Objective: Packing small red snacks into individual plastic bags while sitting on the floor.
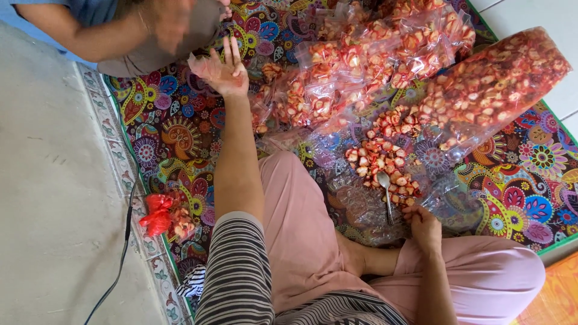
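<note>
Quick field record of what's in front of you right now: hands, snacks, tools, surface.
left hand: raised, fingers spread, a small clear bag against the palm
right hand: low, on crumpled clear plastic
spoon: lying beside loose red-and-white snack pieces
filled bags: heaped on the far side
large bag: lying open, spilling pieces
surface: patterned mat
other person: far left, blurred

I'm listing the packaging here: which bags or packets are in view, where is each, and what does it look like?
Large clear bag: upper right on the mat, long, full of red-and-cream snack pieces.
Small clear packets: heaped top centre, filled with the same pieces.
Red plastic bag: left mat edge, crumpled.
Empty clear bags: by the right hand, under a spoon.
</note>
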